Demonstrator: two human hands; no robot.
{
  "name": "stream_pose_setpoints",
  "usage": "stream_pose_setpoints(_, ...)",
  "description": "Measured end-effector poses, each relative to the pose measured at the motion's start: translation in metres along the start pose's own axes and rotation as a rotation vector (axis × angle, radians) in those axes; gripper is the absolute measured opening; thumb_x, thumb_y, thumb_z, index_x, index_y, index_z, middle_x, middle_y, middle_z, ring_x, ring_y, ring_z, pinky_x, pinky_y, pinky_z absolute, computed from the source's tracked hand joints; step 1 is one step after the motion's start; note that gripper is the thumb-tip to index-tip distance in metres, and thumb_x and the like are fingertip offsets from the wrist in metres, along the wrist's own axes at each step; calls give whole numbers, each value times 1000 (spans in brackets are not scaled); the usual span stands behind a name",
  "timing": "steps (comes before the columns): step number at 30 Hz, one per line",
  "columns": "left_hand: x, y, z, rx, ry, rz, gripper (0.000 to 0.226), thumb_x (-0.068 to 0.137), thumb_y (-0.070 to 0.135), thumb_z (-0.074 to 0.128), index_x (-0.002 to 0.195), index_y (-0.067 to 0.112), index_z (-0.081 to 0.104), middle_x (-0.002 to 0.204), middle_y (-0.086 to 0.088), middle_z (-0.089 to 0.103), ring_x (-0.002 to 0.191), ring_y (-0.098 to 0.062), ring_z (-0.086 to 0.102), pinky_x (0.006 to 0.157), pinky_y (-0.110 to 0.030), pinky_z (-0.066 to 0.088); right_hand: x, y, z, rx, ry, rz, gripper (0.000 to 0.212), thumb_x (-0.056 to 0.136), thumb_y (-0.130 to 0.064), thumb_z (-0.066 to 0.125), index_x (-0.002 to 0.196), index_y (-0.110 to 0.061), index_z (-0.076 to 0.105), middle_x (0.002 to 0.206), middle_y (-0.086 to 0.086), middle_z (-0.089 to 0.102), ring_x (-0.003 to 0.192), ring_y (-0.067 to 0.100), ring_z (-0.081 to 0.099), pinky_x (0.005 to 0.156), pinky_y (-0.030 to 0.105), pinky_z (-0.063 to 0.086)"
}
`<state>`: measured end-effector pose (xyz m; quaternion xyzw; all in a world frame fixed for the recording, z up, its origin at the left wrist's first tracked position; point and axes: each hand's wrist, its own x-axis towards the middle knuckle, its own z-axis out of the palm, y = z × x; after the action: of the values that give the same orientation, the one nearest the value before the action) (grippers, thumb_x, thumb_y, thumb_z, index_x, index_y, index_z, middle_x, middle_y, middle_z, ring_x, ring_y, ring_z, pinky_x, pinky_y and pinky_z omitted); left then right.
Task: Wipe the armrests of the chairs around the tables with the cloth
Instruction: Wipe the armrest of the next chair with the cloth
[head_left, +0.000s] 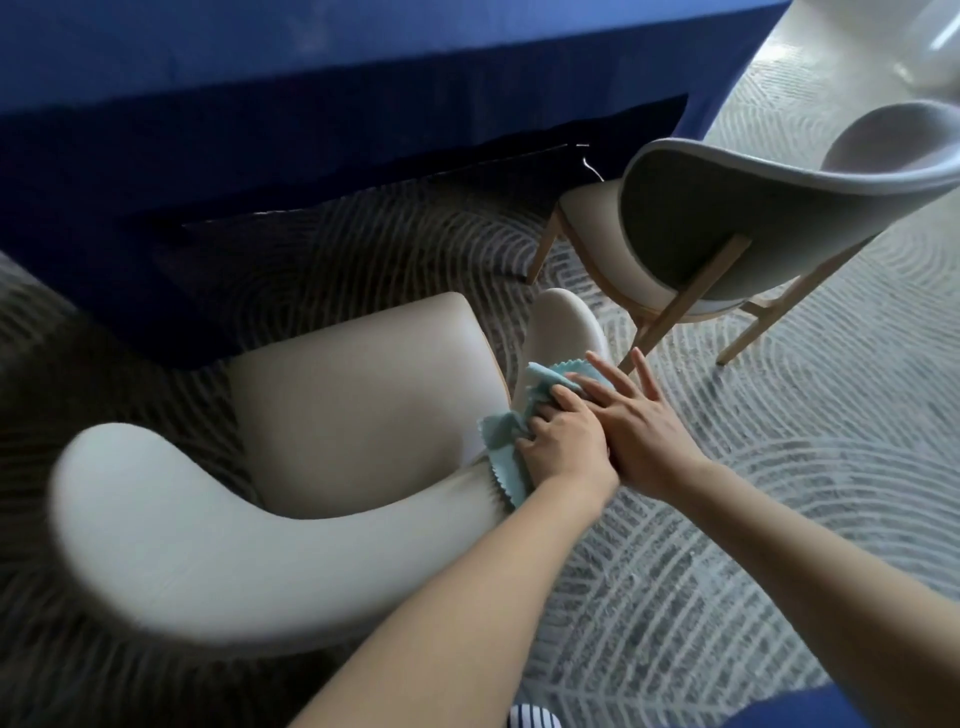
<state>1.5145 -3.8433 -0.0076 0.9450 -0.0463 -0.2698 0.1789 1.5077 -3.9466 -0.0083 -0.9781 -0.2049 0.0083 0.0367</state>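
Head view: my left grip (563, 441) clutches the teal cloth (500, 446) on the armrest (563, 325); right grip (641, 415), fingers straight, rests against the left.

Banquet or meeting room, blue-draped table (311, 78), upholstered chairs (727, 218), patterned carpet (779, 467)

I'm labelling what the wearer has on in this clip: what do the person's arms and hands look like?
Nothing shows on them. The left hand and right hand are bare, with no gloves, rings or watch in view. No sleeve shows anywhere from the wrists to the frame's lower edge.
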Motion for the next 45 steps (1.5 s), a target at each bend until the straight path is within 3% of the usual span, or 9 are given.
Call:
stream_pose_setpoints(4,-24,-26,-1,56,-34,82,72,95,16,50,147,-3,4,143,-23,34,131,-36,35,107,-50,33,-14,-35,0,-34,29,45,59,76,-39,49,132,-21,56,132,0,59,135,33,40,110,55,12)
stream_pose_setpoints(10,-58,-73,-9,164,-54,209,76,92,15,53,147,-3,4,142,-20,35,132,-34,34,107,-47,30,-27,-93,7,7,68,123,60,73,-38,45,126,-13,61,125,2,63,134,27,39,115,47,9)
stream_pose_setpoints(16,-88,-133,-24,264,-13,374,70,88,18,59,142,-2,18,134,-18,45,125,-32,44,104,-43,37,-30,-165,19,42,123,243,67,55,-14,80,119,-9,64,114,8,66,126,36,50,111,47,17)
stream_pose_setpoints(23,-118,-202,-47,349,40,486,55,86,14,58,133,2,32,125,-15,53,117,-28,51,97,-36,40,-22,-243,30,25,214,338,70,47,-16,80,115,-12,67,110,4,67,110,29,60,106,45,28)
stream_pose_setpoints(26,-126,-231,-57,370,155,525,61,67,22,76,119,4,50,106,-10,64,97,-22,63,79,-30,49,-15,-272,33,31,262,345,62,48,-18,75,110,-13,68,105,3,67,105,28,59,103,43,32)
stream_pose_setpoints(29,-126,-262,-53,375,158,607,61,72,17,72,124,6,43,113,-9,59,103,-24,58,86,-32,45,-7,-297,39,20,283,346,58,46,-18,79,102,-12,69,98,2,65,99,24,54,96,39,37)
stream_pose_setpoints(33,-124,-297,-54,312,253,661,73,21,30,88,88,11,65,66,-2,62,57,-17,61,54,-23,48,2,-319,42,-42,275,329,61,44,-24,81,102,-14,68,93,2,63,91,23,50,86,35,36)
stream_pose_setpoints(38,-117,-344,-58,281,479,815,58,51,18,74,101,10,45,69,-1,61,61,-18,61,56,-24,50,20,-352,45,-103,287,303,67,43,-29,85,105,-15,65,87,2,60,85,24,45,78,36,34)
stream_pose_setpoints(45,-105,-403,-84,321,536,937,46,60,20,66,100,11,45,78,-1,62,74,-20,62,71,-28,53,53,-400,52,-146,263,319,60,51,-22,84,107,-15,64,89,3,59,83,27,49,77,38,34)
